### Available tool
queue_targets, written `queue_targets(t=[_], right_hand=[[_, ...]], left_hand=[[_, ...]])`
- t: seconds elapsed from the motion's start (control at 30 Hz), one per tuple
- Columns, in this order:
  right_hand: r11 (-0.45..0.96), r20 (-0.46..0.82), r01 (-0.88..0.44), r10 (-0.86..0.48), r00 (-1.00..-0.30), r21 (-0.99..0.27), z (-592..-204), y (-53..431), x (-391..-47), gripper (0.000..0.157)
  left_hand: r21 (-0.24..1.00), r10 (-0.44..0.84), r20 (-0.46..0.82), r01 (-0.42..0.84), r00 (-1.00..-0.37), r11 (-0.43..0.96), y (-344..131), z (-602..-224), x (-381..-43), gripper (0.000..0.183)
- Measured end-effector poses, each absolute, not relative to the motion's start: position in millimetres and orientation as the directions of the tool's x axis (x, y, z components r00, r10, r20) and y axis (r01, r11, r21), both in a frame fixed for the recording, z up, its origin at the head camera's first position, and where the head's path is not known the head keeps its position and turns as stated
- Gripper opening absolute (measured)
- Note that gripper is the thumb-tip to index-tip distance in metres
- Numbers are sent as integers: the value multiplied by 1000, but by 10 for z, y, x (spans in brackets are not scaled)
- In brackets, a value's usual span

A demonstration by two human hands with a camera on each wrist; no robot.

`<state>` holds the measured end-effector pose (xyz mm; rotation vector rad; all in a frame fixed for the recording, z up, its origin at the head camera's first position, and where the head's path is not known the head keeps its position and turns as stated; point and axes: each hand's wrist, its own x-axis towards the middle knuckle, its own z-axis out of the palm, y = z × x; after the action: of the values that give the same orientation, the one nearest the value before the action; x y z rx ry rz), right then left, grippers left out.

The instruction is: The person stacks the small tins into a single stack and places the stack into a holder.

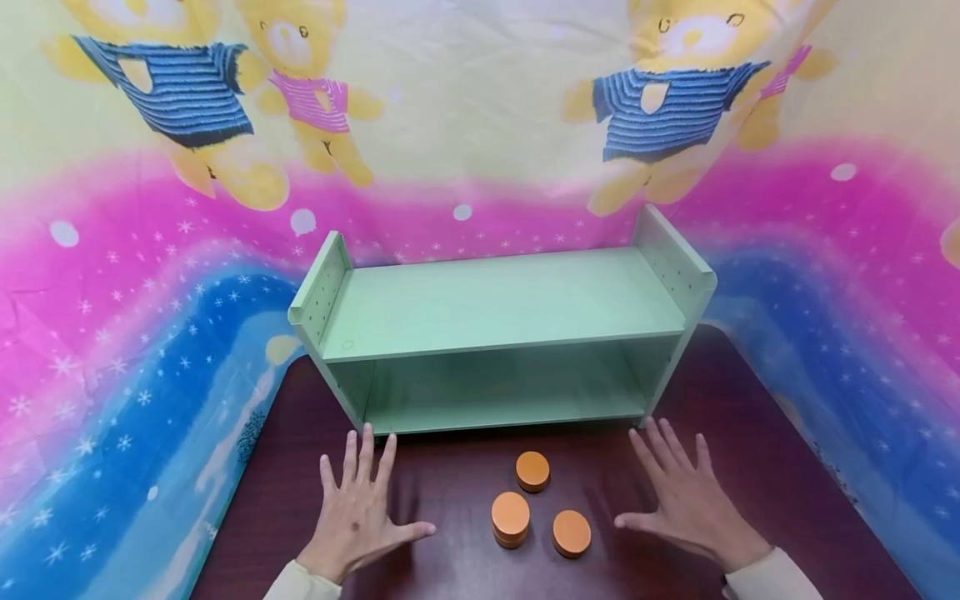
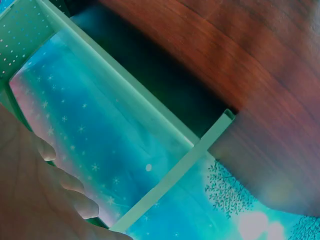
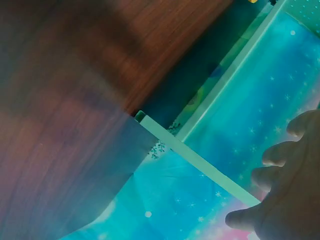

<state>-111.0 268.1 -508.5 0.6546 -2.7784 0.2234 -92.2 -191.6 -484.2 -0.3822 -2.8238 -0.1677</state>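
Both hands are held palm down with the fingers spread, and neither grips anything. My left hand is at the front left corner of a pale green two-tier shelf. Near its front right corner is my right hand. Between the hands are three orange round pieces, like small lids: a back one, a left one that looks taller, perhaps stacked, and a right one. In the wrist views, part of the left hand and of the right hand shows beside the shelf's green edges.
A dark reddish-brown table carries the shelf and the orange pieces. Its raised side panels have small holes. Behind and on both sides hangs a cloth printed with teddy bears and snowflakes.
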Motion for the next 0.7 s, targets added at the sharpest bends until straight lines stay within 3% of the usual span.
queue_targets(t=[0.47,0.7], right_hand=[[875,170,-420,-388,-906,-241,-5150,2603,-1090,116],[848,198,-450,-407,-892,-282,-5209,2589,-1093,116]], left_hand=[[115,280,281,322,-918,940,-1852,-4943,-915,129],[180,288,275,343,-917,922,-1830,-4993,-912,133]])
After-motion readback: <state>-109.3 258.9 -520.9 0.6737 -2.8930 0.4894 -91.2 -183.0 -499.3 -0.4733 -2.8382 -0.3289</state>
